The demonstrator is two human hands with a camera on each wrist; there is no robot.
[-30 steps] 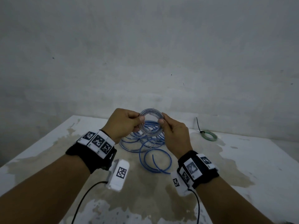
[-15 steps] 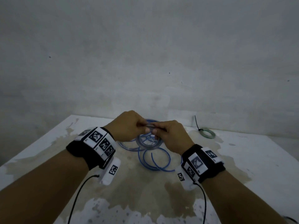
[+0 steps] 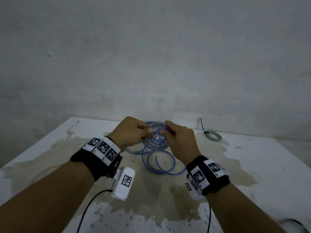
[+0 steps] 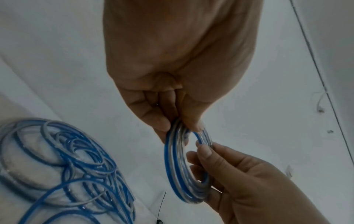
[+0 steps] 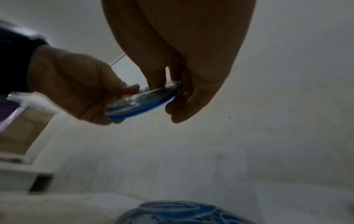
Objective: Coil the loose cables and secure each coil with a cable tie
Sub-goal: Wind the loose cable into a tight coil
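Both hands hold a small coil [image 3: 156,137] of blue and clear cable above the table. My left hand [image 3: 134,132] pinches its left side between thumb and fingers. On the right side, my right hand [image 3: 178,137] pinches the same ring. The coil [image 4: 188,166] shows as a tight ring of several turns in the left wrist view, and edge-on as a coil [image 5: 141,101] in the right wrist view. Loose blue cable [image 3: 159,162] trails from it and sprawls in loops on the table below. A green coil [image 3: 213,135] with a black cable tie [image 3: 202,125] lies at the back right.
The white table [image 3: 252,165] is stained brown around the middle. A plain grey wall rises close behind its far edge. Black wrist-camera leads [image 3: 87,206] hang over the near edge. More loose blue cable [image 4: 67,166] lies heaped below the left hand.
The coil, held flat with both hands close together half a second ago, now faces me again as an open ring. The hands have drawn slightly apart.
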